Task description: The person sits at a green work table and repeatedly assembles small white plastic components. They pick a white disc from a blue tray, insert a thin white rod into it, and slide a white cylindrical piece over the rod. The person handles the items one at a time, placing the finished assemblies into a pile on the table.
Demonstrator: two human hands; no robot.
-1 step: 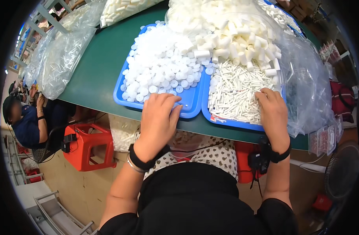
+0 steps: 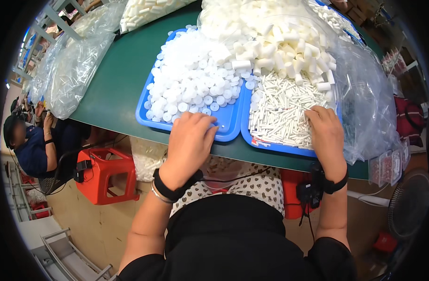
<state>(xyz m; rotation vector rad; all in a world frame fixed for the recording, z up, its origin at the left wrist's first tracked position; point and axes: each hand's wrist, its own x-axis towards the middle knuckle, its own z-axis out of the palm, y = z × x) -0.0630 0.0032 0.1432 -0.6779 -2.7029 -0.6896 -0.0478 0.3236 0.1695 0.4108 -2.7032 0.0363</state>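
Note:
My left hand [image 2: 190, 143] rests over the front rim of the left blue tray [image 2: 231, 129], fingers loosely bent and thumb apart, with nothing visible in it. Small translucent white discs [image 2: 195, 77] with centre holes are heaped in that tray, just beyond my fingertips. On the right side of the right blue tray [image 2: 284, 149], my right hand [image 2: 328, 138] lies with fingers apart and curved, fingertips touching thin white rods [image 2: 284, 112]. Its thumb and palm side are hidden. Behind the rods, thick cream-white foam-like cylinders [image 2: 294, 47] spill from a clear bag.
Clear plastic bags lie on the green table [image 2: 111, 89], one plastic bag [image 2: 364, 98] right of the trays. A red stool [image 2: 106, 175] stands at left near a seated person [image 2: 31, 145]. A fan [image 2: 410, 206] and clear boxes [image 2: 387, 166] are at right.
My left hand and wrist have shifted very slightly to the left. My right hand, the trays and their contents look the same.

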